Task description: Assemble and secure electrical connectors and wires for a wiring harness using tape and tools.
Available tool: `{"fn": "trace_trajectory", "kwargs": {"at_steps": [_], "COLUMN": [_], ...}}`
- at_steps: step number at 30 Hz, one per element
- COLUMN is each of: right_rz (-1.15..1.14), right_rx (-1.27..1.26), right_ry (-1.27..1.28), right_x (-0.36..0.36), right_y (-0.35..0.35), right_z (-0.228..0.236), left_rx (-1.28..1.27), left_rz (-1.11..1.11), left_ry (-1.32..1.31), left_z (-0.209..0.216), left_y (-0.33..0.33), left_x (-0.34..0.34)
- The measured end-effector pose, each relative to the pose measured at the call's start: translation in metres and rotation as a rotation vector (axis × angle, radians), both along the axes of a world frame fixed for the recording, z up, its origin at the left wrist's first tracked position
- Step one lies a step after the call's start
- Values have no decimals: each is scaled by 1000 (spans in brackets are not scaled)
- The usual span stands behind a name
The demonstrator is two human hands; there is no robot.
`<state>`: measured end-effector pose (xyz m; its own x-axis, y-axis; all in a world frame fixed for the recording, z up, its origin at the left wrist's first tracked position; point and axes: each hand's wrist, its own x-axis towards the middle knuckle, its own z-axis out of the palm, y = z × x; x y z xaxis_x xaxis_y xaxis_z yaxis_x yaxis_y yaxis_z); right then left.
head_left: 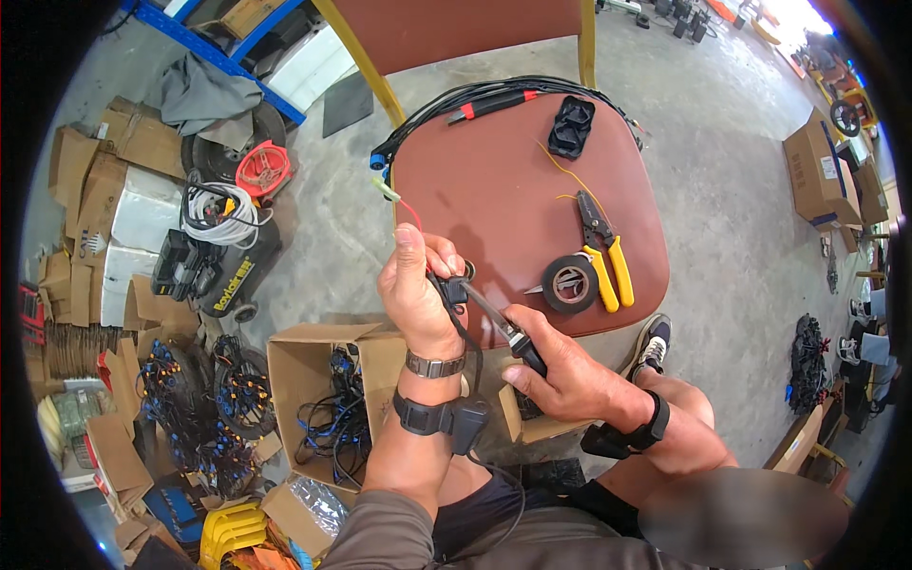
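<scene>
1. The left hand (418, 290) has its fingers curled tight around a small black part (455, 293), thumb pointing up. That part sits in the grip, over the near left side of the brown chair seat (513, 204), not set down on it.
2. The right hand (560, 370) is clamped on the dark handle of a bladed tool (492, 312). The tool's tip is at the black part; I cannot tell whether they touch.
3. By the look of it, work on this part is under way and not finished, since the blade is at it.
4. A red wire (411, 212) rises from the left hand to a pale sleeve (386, 190). That end looks already fitted; where the other end goes is hidden by the fingers.
5. No tape shows on the visible red wire. The tape roll (570, 303) lies on the seat beside the yellow-handled wire stripper (596, 228), both out of hand.
6. A loose yellow wire (568, 173) lies near the stripper's head, with nothing visibly joined to it.
7. Black cables (418, 122) are gathered around the seat's far edge, and more lie in a cardboard box (328, 332); which are finished, I cannot tell.
</scene>
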<state>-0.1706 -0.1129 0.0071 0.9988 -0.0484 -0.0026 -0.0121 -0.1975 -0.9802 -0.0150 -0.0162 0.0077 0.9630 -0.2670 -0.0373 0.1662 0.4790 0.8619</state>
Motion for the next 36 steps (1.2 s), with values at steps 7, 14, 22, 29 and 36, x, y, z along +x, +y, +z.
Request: {"fn": "trace_trajectory", "kwargs": {"at_steps": [7, 14, 22, 29, 36], "right_rz": [0, -24, -69, -83, -84], "right_rx": [84, 186, 359, 339, 233], "right_ry": [57, 24, 8, 11, -1], "right_x": [-1, -4, -6, -8, -6], "right_y": [9, 20, 38, 32, 13], "right_z": [-3, -12, -20, -22, -21], "left_rx": [48, 120, 158, 118, 35], "left_rz": [73, 171, 230, 167, -39], "left_ry": [-16, -92, -153, -53, -27], "left_z": [2, 4, 6, 2, -18], "left_y": [-2, -6, -12, -14, -6], "left_x": [-3, -7, -10, -8, 5]}}
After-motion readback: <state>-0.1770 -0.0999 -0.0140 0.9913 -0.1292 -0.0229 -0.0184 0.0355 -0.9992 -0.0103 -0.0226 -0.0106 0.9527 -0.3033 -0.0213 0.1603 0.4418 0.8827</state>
